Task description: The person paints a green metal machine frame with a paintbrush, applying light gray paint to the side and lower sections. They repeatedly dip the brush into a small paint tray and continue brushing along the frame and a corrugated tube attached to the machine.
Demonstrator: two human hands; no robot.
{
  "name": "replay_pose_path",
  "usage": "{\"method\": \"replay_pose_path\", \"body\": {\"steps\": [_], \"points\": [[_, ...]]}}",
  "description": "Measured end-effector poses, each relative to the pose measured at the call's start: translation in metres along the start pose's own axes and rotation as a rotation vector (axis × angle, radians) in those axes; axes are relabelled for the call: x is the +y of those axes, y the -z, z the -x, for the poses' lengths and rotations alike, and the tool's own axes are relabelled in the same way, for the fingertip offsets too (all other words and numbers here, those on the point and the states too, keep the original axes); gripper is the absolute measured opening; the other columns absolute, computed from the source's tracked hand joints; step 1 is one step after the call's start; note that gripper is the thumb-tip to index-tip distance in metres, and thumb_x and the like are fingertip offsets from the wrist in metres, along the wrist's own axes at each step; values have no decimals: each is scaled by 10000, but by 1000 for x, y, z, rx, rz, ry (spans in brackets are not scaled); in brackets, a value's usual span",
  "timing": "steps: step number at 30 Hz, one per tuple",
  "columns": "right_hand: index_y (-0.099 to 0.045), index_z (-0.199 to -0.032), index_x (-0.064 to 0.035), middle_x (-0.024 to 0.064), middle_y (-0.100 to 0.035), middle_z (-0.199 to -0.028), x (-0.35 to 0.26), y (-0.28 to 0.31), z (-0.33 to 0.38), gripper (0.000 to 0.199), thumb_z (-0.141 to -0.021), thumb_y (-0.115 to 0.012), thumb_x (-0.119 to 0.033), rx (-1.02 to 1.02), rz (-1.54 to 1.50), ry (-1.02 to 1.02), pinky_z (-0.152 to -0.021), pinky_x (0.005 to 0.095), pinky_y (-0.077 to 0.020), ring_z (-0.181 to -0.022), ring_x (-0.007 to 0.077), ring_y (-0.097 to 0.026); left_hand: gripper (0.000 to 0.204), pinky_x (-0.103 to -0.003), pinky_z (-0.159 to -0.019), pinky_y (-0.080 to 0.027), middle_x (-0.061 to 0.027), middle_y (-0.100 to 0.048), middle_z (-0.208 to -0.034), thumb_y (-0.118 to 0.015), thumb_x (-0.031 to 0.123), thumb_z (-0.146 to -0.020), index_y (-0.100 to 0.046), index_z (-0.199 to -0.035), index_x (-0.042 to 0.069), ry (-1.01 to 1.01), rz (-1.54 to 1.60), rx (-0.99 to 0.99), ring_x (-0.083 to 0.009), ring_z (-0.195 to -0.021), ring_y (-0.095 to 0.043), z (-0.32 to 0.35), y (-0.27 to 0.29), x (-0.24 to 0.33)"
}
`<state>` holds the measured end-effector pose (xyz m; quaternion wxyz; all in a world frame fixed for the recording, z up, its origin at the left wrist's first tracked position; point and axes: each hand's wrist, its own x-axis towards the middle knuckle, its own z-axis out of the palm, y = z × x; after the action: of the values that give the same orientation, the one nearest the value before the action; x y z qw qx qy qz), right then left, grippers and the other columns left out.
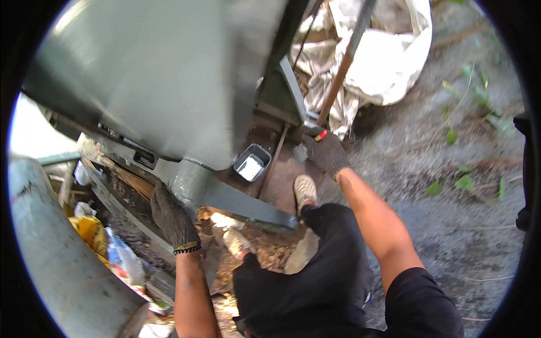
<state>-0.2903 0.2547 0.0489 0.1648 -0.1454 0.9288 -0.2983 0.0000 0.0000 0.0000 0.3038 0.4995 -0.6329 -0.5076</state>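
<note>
My left hand [173,221], in a dark knitted glove, lies against a grey metal machine by its rounded hub [189,179]; its fingertips are not clear. My right hand [328,153], gloved the same way, is closed around a small tool with a red and yellow handle end [320,136]. A flat grey end [300,153] shows beside that hand, but the tool's kind is unclear. Between my hands, a dark square tub [252,163] with pale, shiny contents stands on a brown metal base. The large grey-green panel [141,73] above is blurred.
A grey metal leg [253,209] crosses in front of my feet. At far right of the machine, a rusty rod [341,76] slants past a white sack [386,62]. A thick grey pipe [62,248] and plastic litter [121,253] lie left. Leafy twigs [465,183] lie on the right-hand ground.
</note>
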Motion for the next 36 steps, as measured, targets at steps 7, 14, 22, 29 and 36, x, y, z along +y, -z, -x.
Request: {"method": "replay_pose_path", "body": {"steps": [7, 14, 22, 29, 36], "points": [[-735, -1039, -23, 46, -718, -879, 94, -122, -29, 238, -991, -705, -254, -19, -700, -175, -692, 311, -548, -763, 127, -671, 391, -373, -1104, -428, -130, -636, -1339, -446, 205, -1092, -604, -1357, -36, -243, -267, -48, -228, -1221, -580, 1, -10, 7], [-771, -1048, -40, 233, -747, -946, 142, -247, -74, 301, -895, -741, -298, -127, -301, -141, -807, 441, -557, -905, 355, -736, 503, -403, -1015, -522, -152, -666, -1240, -729, 243, -903, -614, -1328, 0, -124, -343, 80, -289, -1167, -644, 12, -1, 0], [-782, -1064, -68, 240, -744, -1092, 169, -330, -107, 361, -965, -643, -386, -234, 12, -12, -935, 521, -549, -1043, 421, -707, 889, -471, -1021, -490, -203, -649, -1206, -831, 116, -489, -567, -1327, -23, -636, -1072, -35, -360, -1129, -644, 6, 69, -27], [-787, -1042, -44, 235, -750, -1123, 170, -327, -114, 390, -940, -669, -402, -299, 104, 21, -936, 504, -549, -1054, 407, -716, 749, -453, -1007, -490, -215, -670, -1162, -734, 77, -507, -605, -1237, -33, -730, -1447, -20, -370, -1104, -653, 29, 54, -19], [-764, -922, -27, 151, -760, -842, 169, -300, -114, 323, -917, -720, -347, -181, -336, -317, -709, 393, -547, -754, 246, -723, 641, -442, -1016, -495, -191, -692, -1166, -748, 86, -667, -609, -1278, -49, -764, -1311, -81, -341, -1110, -669, 26, 39, -6]]}}
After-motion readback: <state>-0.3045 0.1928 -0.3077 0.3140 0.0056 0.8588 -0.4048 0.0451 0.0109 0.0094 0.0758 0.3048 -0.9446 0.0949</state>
